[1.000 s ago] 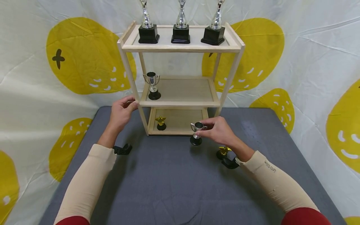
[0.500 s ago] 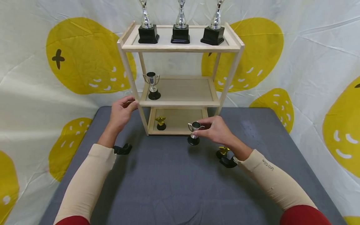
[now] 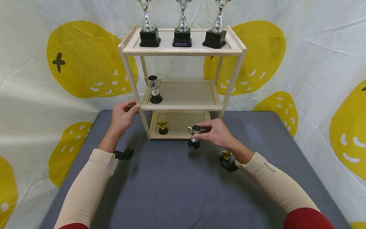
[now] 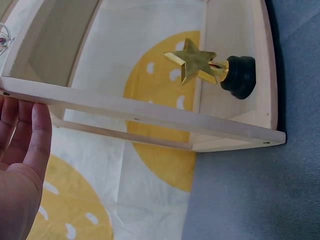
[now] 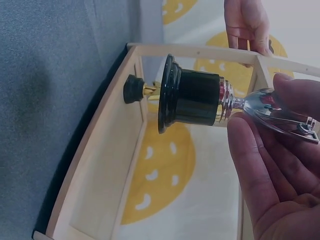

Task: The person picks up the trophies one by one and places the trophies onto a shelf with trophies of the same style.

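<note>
Tall trophies [image 3: 182, 37]: tops cut off in head view. Held cup trophy [image 5: 217, 100]: partly hidden by right hand [image 5: 282, 165].

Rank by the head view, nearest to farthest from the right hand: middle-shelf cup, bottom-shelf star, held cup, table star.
1. Held cup, in the right hand.
2. Table star, to the right, beside the wrist.
3. Bottom-shelf star, on the left, low.
4. Middle-shelf cup, on the left, higher.

Unclear lettering [image 3: 269, 167] on right sleeve [image 3: 281, 187]
</note>
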`<action>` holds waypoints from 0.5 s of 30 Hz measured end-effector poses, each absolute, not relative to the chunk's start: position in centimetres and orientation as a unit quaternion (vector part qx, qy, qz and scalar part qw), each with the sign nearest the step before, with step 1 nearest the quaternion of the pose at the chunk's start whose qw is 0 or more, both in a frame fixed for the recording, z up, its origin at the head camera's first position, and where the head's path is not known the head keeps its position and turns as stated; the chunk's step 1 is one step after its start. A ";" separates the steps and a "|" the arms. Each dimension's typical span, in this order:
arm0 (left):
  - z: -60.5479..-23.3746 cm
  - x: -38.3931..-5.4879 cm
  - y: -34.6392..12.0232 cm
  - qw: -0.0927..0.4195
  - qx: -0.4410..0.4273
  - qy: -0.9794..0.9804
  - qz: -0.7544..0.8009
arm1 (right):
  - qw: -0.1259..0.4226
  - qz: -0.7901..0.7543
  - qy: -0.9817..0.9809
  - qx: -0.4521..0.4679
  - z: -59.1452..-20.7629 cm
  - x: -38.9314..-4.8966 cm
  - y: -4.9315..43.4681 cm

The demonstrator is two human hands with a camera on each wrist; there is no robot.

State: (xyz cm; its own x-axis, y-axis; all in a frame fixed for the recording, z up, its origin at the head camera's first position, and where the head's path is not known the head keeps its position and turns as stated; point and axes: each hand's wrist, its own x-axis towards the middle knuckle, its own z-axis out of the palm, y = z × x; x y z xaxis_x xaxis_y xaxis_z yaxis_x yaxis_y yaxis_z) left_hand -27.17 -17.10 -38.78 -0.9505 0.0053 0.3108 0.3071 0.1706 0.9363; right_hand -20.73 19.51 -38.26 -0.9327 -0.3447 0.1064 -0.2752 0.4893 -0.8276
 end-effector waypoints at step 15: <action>-38.9 -27.1 -17.2 0.116 -0.105 -0.762 -0.628 | 0.035 -0.467 0.863 -0.191 -37.9 -21.0 18.7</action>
State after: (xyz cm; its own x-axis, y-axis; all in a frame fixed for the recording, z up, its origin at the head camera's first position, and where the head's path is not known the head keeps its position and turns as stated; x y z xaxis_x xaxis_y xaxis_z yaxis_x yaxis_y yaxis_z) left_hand -27.15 -17.21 -38.87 -0.9510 0.0140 0.3088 0.3058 0.1886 0.9332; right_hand -20.95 18.70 -37.88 -0.9246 -0.3623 0.1174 -0.2965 0.4915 -0.8188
